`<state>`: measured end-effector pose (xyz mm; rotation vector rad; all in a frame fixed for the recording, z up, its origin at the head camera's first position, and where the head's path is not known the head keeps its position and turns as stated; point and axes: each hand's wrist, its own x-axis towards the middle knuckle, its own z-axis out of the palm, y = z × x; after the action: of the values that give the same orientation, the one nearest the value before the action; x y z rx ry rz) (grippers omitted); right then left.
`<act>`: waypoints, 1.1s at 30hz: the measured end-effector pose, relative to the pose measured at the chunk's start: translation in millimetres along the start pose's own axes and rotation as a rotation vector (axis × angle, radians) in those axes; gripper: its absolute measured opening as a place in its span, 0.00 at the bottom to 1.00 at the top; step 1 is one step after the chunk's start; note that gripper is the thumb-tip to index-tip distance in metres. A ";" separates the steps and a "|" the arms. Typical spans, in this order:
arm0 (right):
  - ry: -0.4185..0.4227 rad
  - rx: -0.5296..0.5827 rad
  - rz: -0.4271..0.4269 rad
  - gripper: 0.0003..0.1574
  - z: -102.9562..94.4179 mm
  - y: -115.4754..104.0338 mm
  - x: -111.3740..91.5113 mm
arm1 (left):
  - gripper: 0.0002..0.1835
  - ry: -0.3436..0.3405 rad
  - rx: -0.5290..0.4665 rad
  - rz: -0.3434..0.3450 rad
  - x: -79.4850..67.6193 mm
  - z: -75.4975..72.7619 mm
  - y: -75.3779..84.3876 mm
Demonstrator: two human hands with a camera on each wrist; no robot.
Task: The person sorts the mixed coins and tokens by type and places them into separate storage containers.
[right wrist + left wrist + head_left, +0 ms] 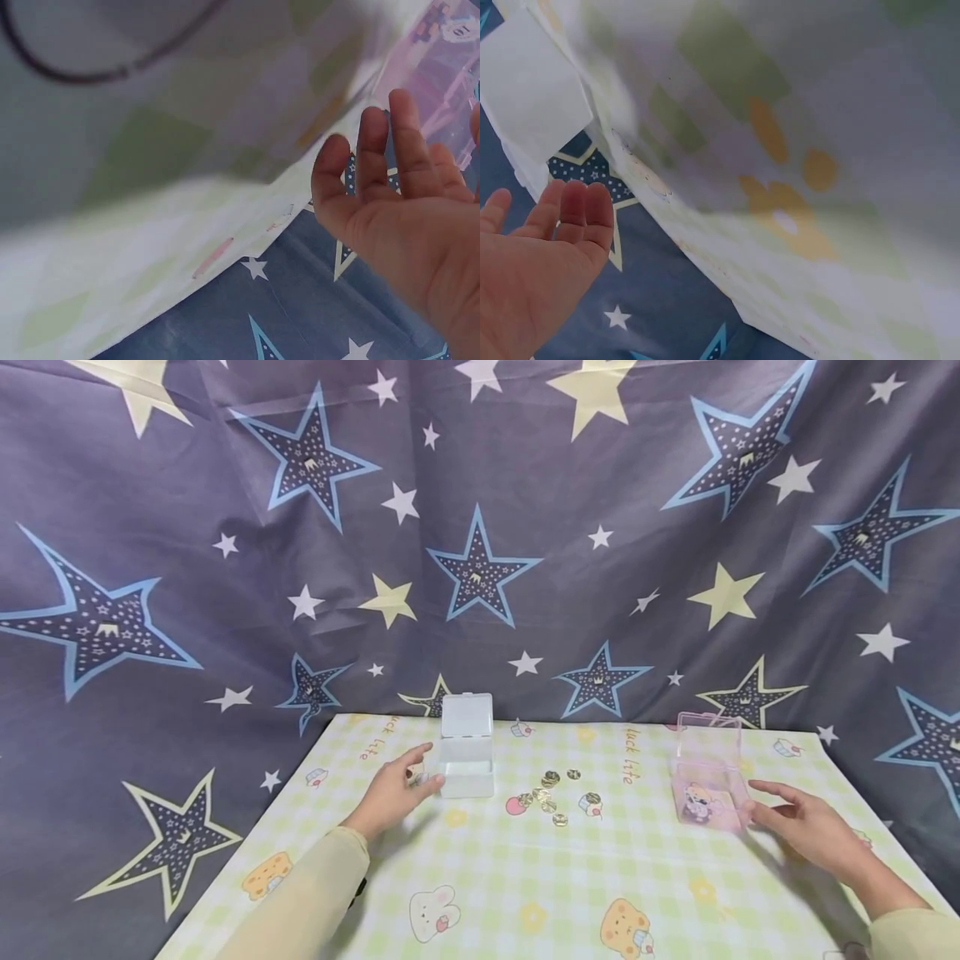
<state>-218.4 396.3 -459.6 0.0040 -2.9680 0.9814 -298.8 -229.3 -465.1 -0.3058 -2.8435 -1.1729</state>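
A white lidded box [467, 779] stands on the table with its lid raised. Just left of it is my left hand [393, 791], fingers loosely extended, the thumb tip at the box's side; whether it touches, I cannot tell. At the right stands a clear pink box [708, 806], its lid also up and a cartoon picture showing at its front. Beside that box's right wall is my right hand [806, 827], fingers apart and gently bent, the thumb tip at the wall. Several shiny gold-toned round pieces [543, 795], coin-like, lie between the two boxes.
A green-and-white checked cloth [480, 877] with cartoon prints covers the table. Directly behind the table's back edge hangs a dark curtain [525, 468] patterned with stars. In the right wrist view, a dark cord-like loop [97, 77] crosses the upper left corner.
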 end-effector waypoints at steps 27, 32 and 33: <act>-0.116 0.016 -0.359 0.25 71.6 -154.2 56.3 | 0.33 -0.027 -0.102 -0.089 20.2 11.0 4.2; -0.164 -0.048 -0.340 0.25 94.2 -151.7 65.0 | 0.30 -0.036 -0.084 -0.103 19.6 15.0 4.3; -0.172 -0.060 -0.333 0.25 97.1 -150.4 66.0 | 0.29 -0.037 -0.082 -0.105 19.6 15.7 4.2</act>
<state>-284.6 217.7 -446.9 0.5897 -3.0013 0.8872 -316.7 -212.1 -470.9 -0.1859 -2.8793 -1.3190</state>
